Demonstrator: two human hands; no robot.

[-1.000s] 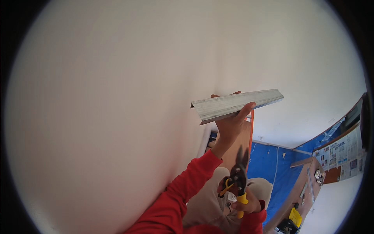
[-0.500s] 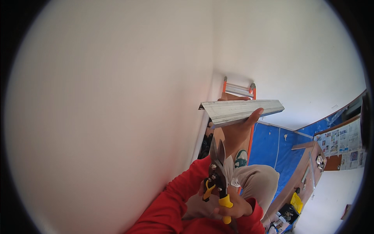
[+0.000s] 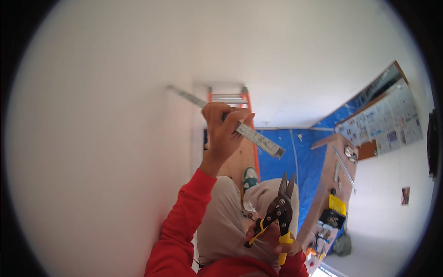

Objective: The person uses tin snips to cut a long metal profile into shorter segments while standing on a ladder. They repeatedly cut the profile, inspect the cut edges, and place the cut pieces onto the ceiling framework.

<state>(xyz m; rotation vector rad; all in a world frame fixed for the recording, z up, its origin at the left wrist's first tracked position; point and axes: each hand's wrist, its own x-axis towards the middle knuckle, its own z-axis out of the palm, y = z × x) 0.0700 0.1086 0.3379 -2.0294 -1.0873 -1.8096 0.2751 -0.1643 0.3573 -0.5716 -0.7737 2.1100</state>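
A length of galvanized metal channel runs slantwise in front of me, one end toward the white wall on the left and the other angled down to the right. My left hand is wrapped round its middle. Lower down, over my knees, a pair of tin snips with yellow and black handles points upward, its blades slightly apart. My right hand grips the handles, and the snips do not touch the channel.
An orange ladder stands ahead below a plank. Blue sheeting covers the floor. Along the right runs a long wooden counter with a yellow-lidded toolbox and loose tools. Newspaper covers a panel beyond; a white wall is close at left.
My left hand has moved left and turned the channel, which now shows a narrower side and slopes down to the right. The snips have shifted right, away from the channel. My view has swung right.
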